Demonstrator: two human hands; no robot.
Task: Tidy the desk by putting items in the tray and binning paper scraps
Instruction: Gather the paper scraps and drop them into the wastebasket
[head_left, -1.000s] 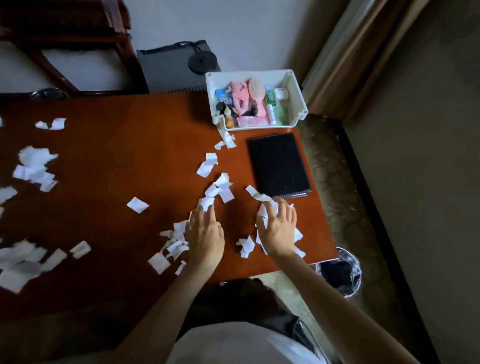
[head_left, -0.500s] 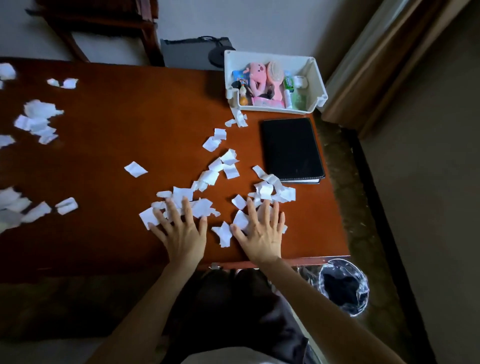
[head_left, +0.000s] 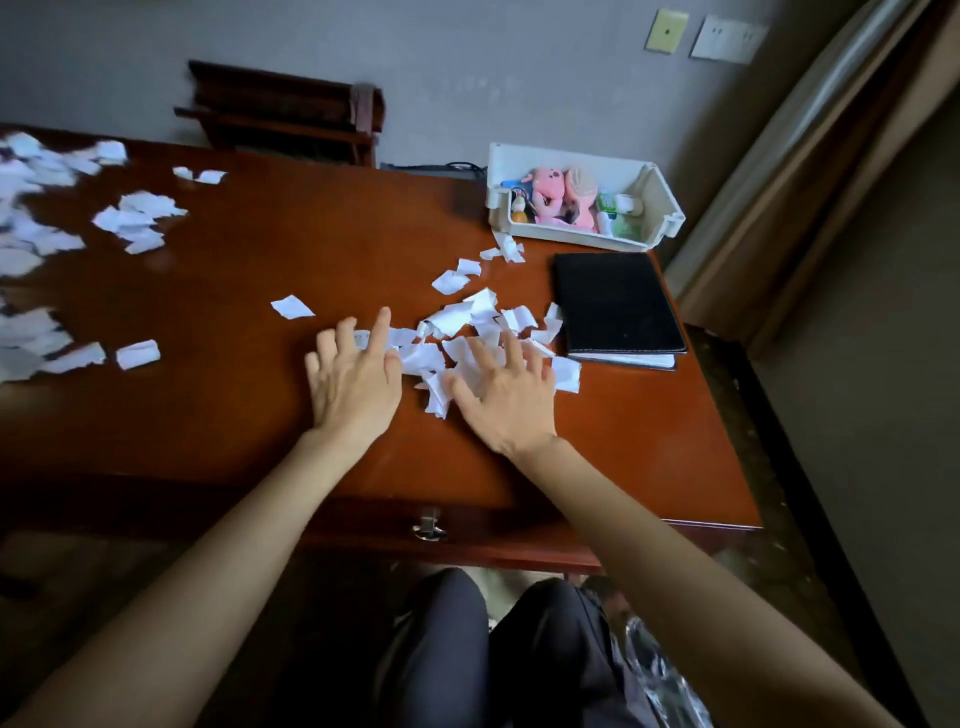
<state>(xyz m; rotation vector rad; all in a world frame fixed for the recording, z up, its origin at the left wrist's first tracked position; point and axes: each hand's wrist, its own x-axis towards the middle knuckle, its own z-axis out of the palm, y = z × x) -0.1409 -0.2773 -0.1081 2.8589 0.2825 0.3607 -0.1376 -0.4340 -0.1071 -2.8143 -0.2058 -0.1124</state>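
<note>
Right now you are leaning over a brown desk (head_left: 218, 415). Far out to the left of your left hand, loose paper scraps (head_left: 130, 223) are lying scattered, and one single scrap (head_left: 292, 307) is sitting just beyond its fingers, to the left. Your left hand (head_left: 356, 382) is lying palm down on the wood, fingers straight and spread, gripping nothing, its fingertips touching the edge of a heap of scraps (head_left: 457, 325). That heap is lying between your two hands. Your right hand (head_left: 501, 395) is pressing flat on the heap's right side, fingers splayed, holding nothing. Just right of that hand a black notebook (head_left: 618, 304) is lying closed. Beyond the notebook, well ahead of your right hand, a white tray (head_left: 561, 158) is holding a pink plush toy (head_left: 548, 195) and small bottles (head_left: 605, 213).
</note>
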